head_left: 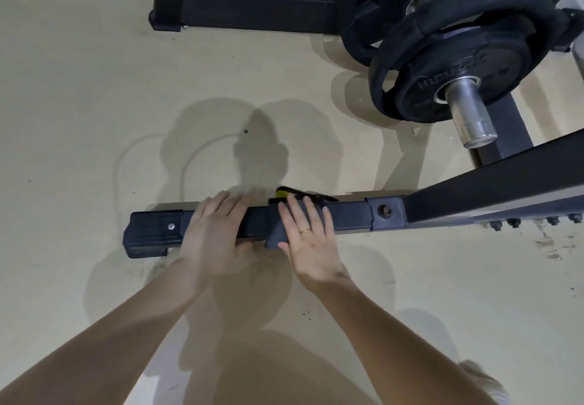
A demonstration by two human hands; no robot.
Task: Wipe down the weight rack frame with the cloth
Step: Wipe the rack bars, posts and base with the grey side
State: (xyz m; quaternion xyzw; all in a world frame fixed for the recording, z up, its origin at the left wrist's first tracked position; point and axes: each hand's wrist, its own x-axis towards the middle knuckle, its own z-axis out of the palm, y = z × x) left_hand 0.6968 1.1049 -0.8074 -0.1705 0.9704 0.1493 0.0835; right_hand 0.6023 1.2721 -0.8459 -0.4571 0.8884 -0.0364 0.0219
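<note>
Beige floor (94, 104) under black rack frame (350, 212), shadows, weight plates (442, 66).

Beige floor (94, 88) fills the frame, marked by faint curved stains left of centre. Upper right: stacked black weight plates (448, 88) sit on a steel barbell sleeve (471, 117). Scuff marks (551, 246) appear at right edge.
</note>
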